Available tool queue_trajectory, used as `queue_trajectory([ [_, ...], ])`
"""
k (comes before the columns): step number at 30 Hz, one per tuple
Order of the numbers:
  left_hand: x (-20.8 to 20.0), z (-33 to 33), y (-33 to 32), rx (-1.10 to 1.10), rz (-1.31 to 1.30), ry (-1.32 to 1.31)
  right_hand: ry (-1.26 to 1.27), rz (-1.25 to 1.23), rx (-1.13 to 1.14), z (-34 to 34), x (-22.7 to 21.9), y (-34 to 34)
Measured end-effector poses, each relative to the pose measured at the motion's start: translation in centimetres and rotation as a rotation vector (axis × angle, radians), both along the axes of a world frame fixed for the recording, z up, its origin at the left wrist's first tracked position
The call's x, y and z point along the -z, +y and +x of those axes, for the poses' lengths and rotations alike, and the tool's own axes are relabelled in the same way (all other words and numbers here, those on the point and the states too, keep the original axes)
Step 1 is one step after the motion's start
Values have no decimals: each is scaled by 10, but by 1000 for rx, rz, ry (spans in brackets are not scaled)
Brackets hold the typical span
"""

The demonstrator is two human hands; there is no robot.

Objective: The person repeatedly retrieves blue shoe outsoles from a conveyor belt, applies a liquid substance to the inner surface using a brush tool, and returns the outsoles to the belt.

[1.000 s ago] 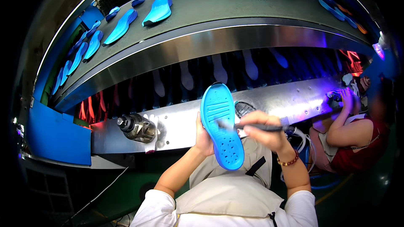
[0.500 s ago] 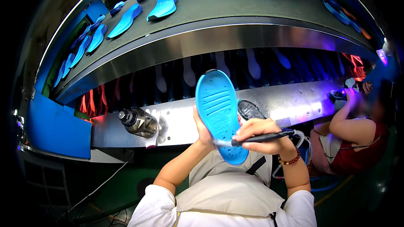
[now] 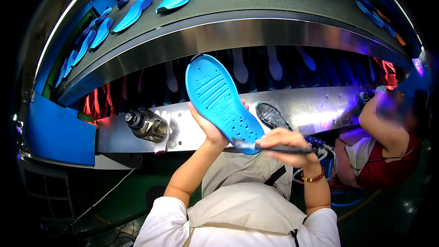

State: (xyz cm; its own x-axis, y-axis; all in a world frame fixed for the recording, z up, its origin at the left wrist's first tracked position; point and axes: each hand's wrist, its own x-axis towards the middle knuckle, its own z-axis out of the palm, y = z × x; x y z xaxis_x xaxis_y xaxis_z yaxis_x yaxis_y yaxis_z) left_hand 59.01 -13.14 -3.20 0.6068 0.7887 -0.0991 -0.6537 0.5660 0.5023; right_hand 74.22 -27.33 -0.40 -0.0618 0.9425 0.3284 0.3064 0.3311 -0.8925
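Note:
A bright blue shoe sole, with grooves and small holes, is held up over the metal ledge, tilted with its broad end toward the upper left. My left hand grips it from beneath, with fingertips showing past its right edge. In my right hand is a black-handled brush, somewhat blurred. The brush's pale bristles touch the narrow lower end of the sole. Just right of the sole, a dark sole-shaped piece lies on the ledge.
A dark metal container stands on the ledge at left, beside a white cloth. Beyond is a conveyor belt carrying several blue soles. Pale sole shapes hang or lie below it. At right sits a person in red. Hoses trail near my right wrist.
The blue sole has shifted up and left, and its lower end now points more to the right. The brush has moved to the tip of that narrow end.

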Motion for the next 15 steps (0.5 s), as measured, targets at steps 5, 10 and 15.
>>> queue_trajectory([
  [5,-9,-4,5,40,105,50,356,-79,-209,13,9,-9],
  [10,-9,-2,11,84,137,30,149,-28,-84,0,15,-6],
  [15,-24,4,10,110,126,-10,700,-202,30,10,33,-4],
])
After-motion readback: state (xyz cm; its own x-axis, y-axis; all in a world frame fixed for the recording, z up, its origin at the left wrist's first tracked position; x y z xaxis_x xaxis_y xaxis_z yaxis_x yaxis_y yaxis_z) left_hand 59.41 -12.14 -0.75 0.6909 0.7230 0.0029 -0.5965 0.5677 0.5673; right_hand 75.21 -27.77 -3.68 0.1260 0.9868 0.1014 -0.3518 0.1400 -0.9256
